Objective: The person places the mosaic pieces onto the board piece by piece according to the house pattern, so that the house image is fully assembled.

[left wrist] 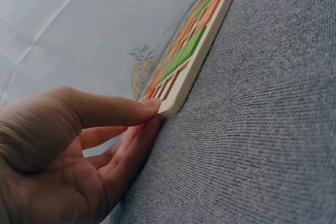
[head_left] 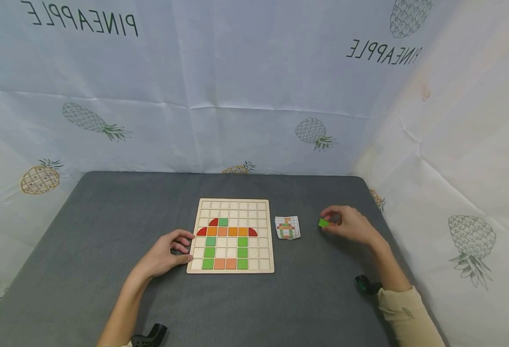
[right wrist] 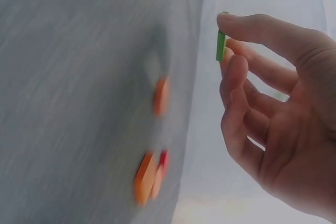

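Note:
A wooden grid board (head_left: 263,243) lies flat on the table, with green, orange, salmon and red tiles set in some of its squares. At its lower left edge is my left hand (head_left: 165,253), gripping the corner with the thumb on the top face and the fingers against the side in the left wrist view. My right hand (head_left: 353,225) pinches a green square tile (right wrist: 221,46) between thumb and fingertips, raised above the table right of the board. A small pattern card (head_left: 287,227) with a coloured grid picture lies between the board and that hand.
Loose tiles lie on the grey table (head_left: 246,308) under the right hand: an orange tile (right wrist: 161,97) alone, and another orange tile (right wrist: 144,179) beside a salmon one and a red tile (right wrist: 165,160). A pineapple-print curtain (head_left: 237,72) hangs behind the table.

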`<state>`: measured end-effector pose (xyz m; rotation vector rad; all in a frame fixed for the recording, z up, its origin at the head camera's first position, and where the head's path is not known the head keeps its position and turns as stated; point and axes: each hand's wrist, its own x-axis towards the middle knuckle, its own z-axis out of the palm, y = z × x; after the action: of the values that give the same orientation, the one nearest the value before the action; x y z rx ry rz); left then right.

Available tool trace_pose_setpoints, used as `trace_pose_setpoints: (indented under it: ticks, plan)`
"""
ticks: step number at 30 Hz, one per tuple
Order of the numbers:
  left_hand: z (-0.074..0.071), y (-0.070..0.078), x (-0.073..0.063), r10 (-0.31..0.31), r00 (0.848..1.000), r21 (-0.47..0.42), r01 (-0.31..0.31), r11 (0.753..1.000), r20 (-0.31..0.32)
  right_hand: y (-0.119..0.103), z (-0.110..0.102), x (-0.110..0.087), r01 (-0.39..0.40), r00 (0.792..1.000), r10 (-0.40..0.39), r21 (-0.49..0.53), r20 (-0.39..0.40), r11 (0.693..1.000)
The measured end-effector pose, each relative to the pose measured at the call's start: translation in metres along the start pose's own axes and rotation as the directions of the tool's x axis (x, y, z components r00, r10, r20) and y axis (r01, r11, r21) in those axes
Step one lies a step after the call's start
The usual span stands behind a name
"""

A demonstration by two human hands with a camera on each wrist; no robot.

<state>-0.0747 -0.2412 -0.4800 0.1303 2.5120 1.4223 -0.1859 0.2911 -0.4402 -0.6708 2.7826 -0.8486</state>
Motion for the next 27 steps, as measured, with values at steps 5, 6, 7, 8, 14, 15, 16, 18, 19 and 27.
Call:
trace_pose_setpoints:
  ticks: [5, 6, 7, 8, 14, 15, 16, 18, 19, 27]
  plan:
    - [0.000, 0.000, 0.000, -0.018, 1.000, -0.007, 0.018, 1.000, -0.007, -0.026, 0.008, 0.020, 0.071, 0.997, -0.071, -0.005, -0.015, 0.997]
    - [0.000, 0.000, 0.000, -0.012, 1.000, -0.003, 0.012, 1.000, -0.005, -0.031, 0.010, 0.024, 0.085, 0.996, -0.085, -0.006, -0.014, 0.996]
    - [0.000, 0.000, 0.000, -0.008, 1.000, -0.001, 0.008, 1.000, -0.004, -0.036, 0.012, 0.029, 0.095, 0.995, -0.095, -0.002, -0.012, 0.995]
    - [0.000, 0.000, 0.000, -0.002, 1.000, 0.002, 0.002, 1.000, -0.002, -0.042, 0.014, 0.033, 0.104, 0.994, -0.104, 0.001, -0.009, 0.995]
    - [0.000, -0.001, 0.001, -0.006, 1.000, 0.002, 0.006, 1.000, -0.006, -0.076, 0.033, 0.063, 0.151, 0.987, -0.152, 0.021, 0.044, 0.988]
    - [0.000, -0.001, 0.001, -0.013, 1.000, -0.001, 0.013, 1.000, -0.010, -0.082, 0.037, 0.068, 0.161, 0.985, -0.162, 0.026, 0.058, 0.987]
    - [0.000, -0.001, 0.001, -0.010, 1.000, 0.003, 0.010, 1.000, -0.007, -0.087, 0.041, 0.073, 0.174, 0.982, -0.176, 0.031, 0.069, 0.984]
    - [0.000, -0.001, 0.000, -0.007, 1.000, 0.006, 0.007, 1.000, -0.004, -0.097, 0.049, 0.083, 0.203, 0.975, -0.205, 0.029, 0.089, 0.979]
    - [0.000, 0.000, 0.000, -0.011, 1.000, 0.002, 0.011, 1.000, -0.007, -0.102, 0.053, 0.087, 0.212, 0.972, -0.214, 0.031, 0.098, 0.977]
    - [-0.001, 0.001, -0.001, -0.010, 1.000, 0.002, 0.010, 1.000, -0.005, -0.130, 0.085, 0.118, 0.224, 0.956, -0.232, 0.067, 0.177, 0.972]
